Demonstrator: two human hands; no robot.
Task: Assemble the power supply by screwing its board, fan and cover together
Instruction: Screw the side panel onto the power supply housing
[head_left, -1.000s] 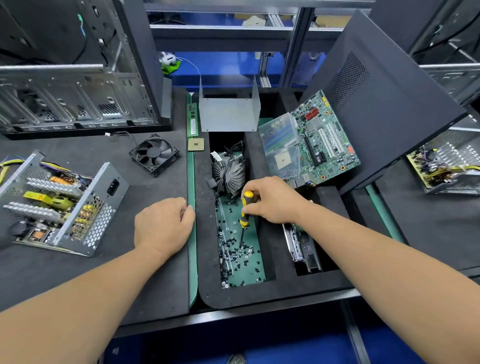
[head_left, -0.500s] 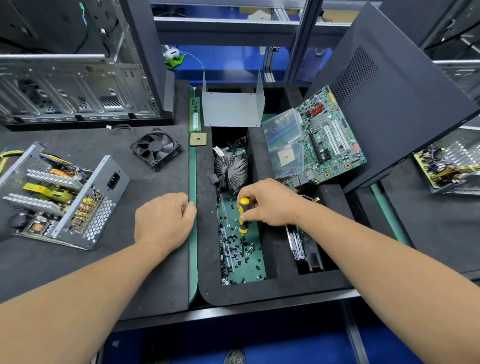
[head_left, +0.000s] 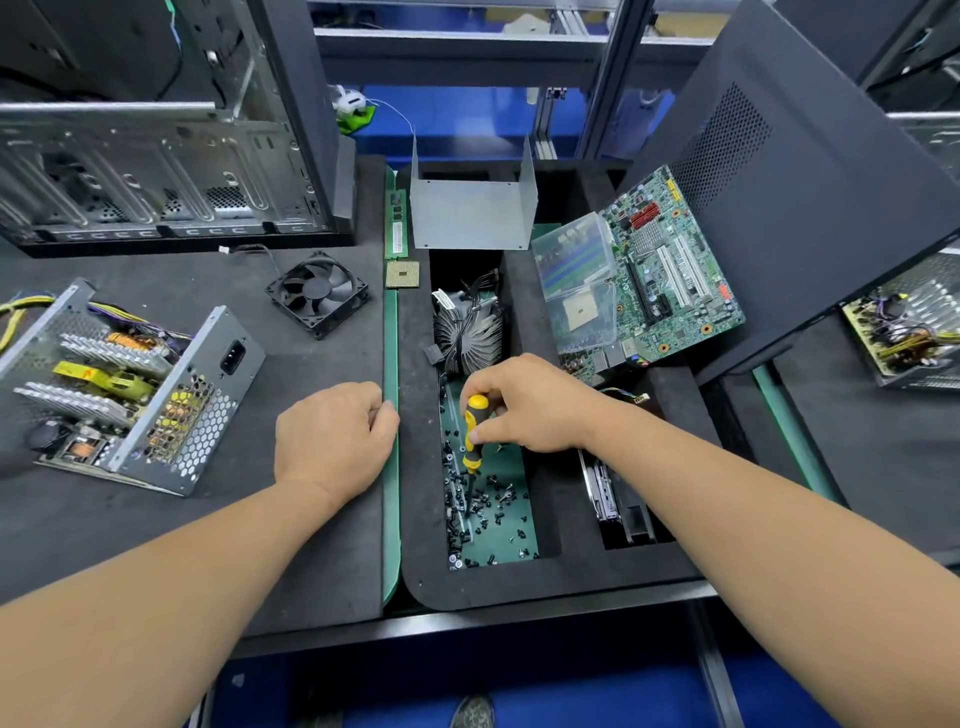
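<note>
A: What is the right hand (head_left: 524, 405) doing?

B: It is gripping the yellow-and-black screwdriver (head_left: 474, 431), fingers curled round the handle, and holding it nearly upright with the tip dipping among the loose screws (head_left: 491, 506) in the green-floored slot of the foam tray (head_left: 421, 519), at about six o'clock from the round heatsink (head_left: 467, 338).

A: And the left hand (head_left: 332, 441)?

B: It is resting knuckles-up on the table (head_left: 311, 545) at nine o'clock from the tray, fingers curled under against the green strip; whether it is holding anything I cannot tell.

A: Where is the power supply sitting?

B: The open power supply (head_left: 130, 395), its board showing inside, is lying at nine o'clock, well apart from both hands. The black fan (head_left: 318, 293) is lying flat at eleven o'clock, and the bent metal cover (head_left: 472, 208) is standing at twelve, at the tray's far end. A motherboard (head_left: 660, 280) is leaning at two o'clock.
</note>
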